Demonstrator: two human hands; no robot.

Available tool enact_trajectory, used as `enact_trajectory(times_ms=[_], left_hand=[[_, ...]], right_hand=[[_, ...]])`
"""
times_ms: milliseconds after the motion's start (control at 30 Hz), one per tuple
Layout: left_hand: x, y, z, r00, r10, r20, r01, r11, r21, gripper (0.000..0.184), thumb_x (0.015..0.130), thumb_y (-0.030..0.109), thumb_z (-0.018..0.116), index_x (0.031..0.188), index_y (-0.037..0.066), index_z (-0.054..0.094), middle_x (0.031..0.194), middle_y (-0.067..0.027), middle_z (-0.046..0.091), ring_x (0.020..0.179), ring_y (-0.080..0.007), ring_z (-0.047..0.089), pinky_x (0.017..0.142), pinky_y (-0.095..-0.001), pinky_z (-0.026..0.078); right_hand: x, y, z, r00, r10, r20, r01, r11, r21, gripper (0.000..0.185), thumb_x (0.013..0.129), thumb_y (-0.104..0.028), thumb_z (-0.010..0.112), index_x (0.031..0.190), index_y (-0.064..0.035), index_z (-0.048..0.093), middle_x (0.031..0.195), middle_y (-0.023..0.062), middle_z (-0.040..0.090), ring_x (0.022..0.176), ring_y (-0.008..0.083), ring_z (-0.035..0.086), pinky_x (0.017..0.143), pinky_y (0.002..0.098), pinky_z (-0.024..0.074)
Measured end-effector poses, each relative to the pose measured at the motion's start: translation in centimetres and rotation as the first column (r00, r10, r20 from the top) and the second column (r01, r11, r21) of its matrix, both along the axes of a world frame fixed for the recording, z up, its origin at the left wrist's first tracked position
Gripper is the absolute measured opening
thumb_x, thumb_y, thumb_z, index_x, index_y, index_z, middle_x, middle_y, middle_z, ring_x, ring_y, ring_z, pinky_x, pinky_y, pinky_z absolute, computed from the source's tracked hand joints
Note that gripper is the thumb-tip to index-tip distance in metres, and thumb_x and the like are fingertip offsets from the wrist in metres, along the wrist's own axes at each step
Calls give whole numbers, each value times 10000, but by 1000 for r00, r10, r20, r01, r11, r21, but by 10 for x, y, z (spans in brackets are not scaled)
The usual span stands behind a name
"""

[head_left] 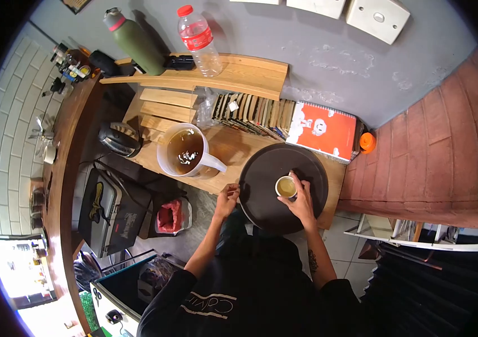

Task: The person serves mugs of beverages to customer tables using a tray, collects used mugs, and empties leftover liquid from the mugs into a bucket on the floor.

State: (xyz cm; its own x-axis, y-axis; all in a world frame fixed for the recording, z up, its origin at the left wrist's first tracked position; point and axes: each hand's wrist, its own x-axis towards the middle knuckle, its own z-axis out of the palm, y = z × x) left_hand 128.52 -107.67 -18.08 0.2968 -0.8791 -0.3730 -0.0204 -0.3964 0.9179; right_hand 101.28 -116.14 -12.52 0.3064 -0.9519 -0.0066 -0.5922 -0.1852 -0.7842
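My right hand (302,201) is wrapped round a small white cup (286,187) of pale yellowish liquid, over the right half of a round dark tray (261,174). The tray lies partly on the wooden table and reaches past its front edge. At the tray's left rim is my left hand (228,199), with its fingers bent together; what they hold, if anything, is too small to make out. Left of the tray stands a large white pitcher (165,151) of brown liquid, its handle pointing right toward the tray.
Behind the tray are a row of books (255,115) and a red notebook (323,130). A green bottle (133,42) and a clear plastic bottle (199,42) stand on a raised wooden shelf (255,73). A black kettle (120,139) is at the left.
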Motion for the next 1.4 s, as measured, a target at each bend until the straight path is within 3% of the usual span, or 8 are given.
enact_trajectory(times_ms=[133, 333, 500, 633, 700, 967, 1100, 1400], left_hand=[[6, -22, 9, 913, -69, 402, 117, 989, -94, 344, 843, 117, 618, 1175, 48, 562, 1083, -162, 596, 981, -277, 600, 767, -353, 549], [10, -60, 17, 935, -260, 242, 289, 953, -91, 517, 870, 208, 635, 1308, 29, 429, 1136, -207, 587, 1040, -348, 608, 826, -385, 525], [31, -90, -85, 896, -380, 228, 411, 906, -105, 644, 851, 313, 643, 1345, -3, 374, 1214, -219, 590, 1101, -366, 588, 938, -399, 449], [30, -102, -18, 783, -501, 368, 507, 857, 88, 671, 825, 371, 664, 1315, -18, 421, 1136, -221, 629, 1104, -369, 587, 931, -404, 452], [30, -108, -12, 755, -581, 303, 529, 813, 242, 552, 839, 298, 697, 1227, -33, 486, 1071, -189, 653, 961, -227, 638, 809, -354, 506], [3, -108, -2, 680, -731, 54, 665, 646, 375, 625, 788, 399, 738, 1124, -57, 476, 737, -101, 579, 639, -177, 566, 558, -311, 460], [-44, -103, 22, 551, -831, 83, 679, 503, 535, 582, 803, 374, 737, 1101, -39, 456, 822, -119, 583, 700, -173, 569, 578, -309, 464], [-193, -66, 33, 308, -950, -59, 921, 283, 267, 429, 867, 280, 696, 1067, -24, 468, 916, -142, 604, 881, -188, 583, 745, -313, 489]], right_hand=[[-33, 17, 0, 966, -152, -210, 136, 987, -91, 831, 696, -333, 806, 1397, -136, 405, 1144, 205, 460, 1073, 402, 500, 921, 465, 425], [-67, 64, -57, 733, -557, -389, 556, 821, -128, 521, 816, -209, 688, 1242, 12, 486, 1141, 252, 525, 1049, 397, 535, 903, 459, 428], [-50, 95, -107, 588, -788, -180, 809, 574, 130, 317, 862, -171, 645, 1081, 36, 547, 998, 235, 591, 933, 329, 602, 790, 418, 457], [-38, 102, -97, 502, -864, 20, 855, 500, 140, 186, 875, -99, 609, 1010, 22, 565, 854, 174, 594, 828, 272, 598, 736, 376, 456], [-34, 108, -103, 368, -930, 7, 921, 366, 134, 84, 862, -12, 582, 934, 16, 548, 755, 136, 550, 729, 237, 548, 698, 363, 446], [-13, 168, -71, 19, -997, 77, 998, 24, 56, 84, 839, 54, 550, 809, 28, 476, 720, 134, 498, 673, 220, 495, 656, 346, 423], [-19, 221, -72, -94, -994, 63, 994, -90, 69, 75, 842, 27, 557, 840, 49, 485, 749, 178, 525, 670, 230, 471, 638, 344, 429], [-57, 330, -78, -523, -830, 193, 852, -509, 119, 119, 834, 24, 573, 796, 29, 460, 671, 91, 443, 648, 149, 436, 602, 310, 408]])
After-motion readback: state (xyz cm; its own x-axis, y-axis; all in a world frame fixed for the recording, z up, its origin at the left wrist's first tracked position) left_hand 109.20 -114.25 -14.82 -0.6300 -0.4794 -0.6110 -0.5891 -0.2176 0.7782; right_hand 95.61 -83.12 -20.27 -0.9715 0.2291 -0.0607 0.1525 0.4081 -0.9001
